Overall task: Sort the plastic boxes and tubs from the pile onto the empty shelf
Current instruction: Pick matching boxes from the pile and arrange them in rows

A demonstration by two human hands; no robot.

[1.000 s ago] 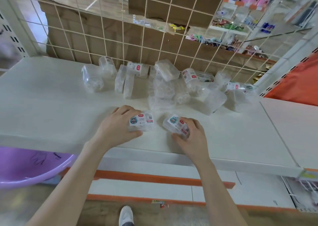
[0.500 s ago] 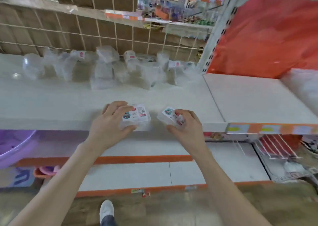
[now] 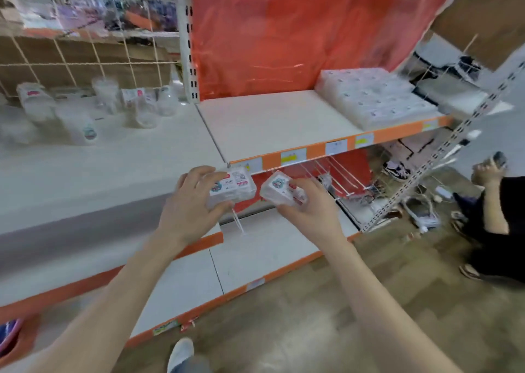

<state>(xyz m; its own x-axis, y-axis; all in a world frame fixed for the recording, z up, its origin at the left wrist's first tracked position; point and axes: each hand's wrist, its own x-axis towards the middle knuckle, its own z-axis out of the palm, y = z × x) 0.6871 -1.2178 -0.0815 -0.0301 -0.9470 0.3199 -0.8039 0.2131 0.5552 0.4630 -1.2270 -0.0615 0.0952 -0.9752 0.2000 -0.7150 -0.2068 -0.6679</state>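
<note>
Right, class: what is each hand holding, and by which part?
The left hand grips a labelled clear box by its left end; the right hand pinches a second clear box at its right end.

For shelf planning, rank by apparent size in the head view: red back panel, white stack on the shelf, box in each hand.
1. Red plastic back panel
2. White stack of flat packs
3. Left clear plastic box and right clear plastic box: alike, unranked, nearest camera.

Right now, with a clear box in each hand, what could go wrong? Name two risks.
The left hand and right hand hold the left box and right box in mid-air, off the shelf; a slip could drop them on the floor. A crouching person is close on the right; stepping there risks a collision.
</note>
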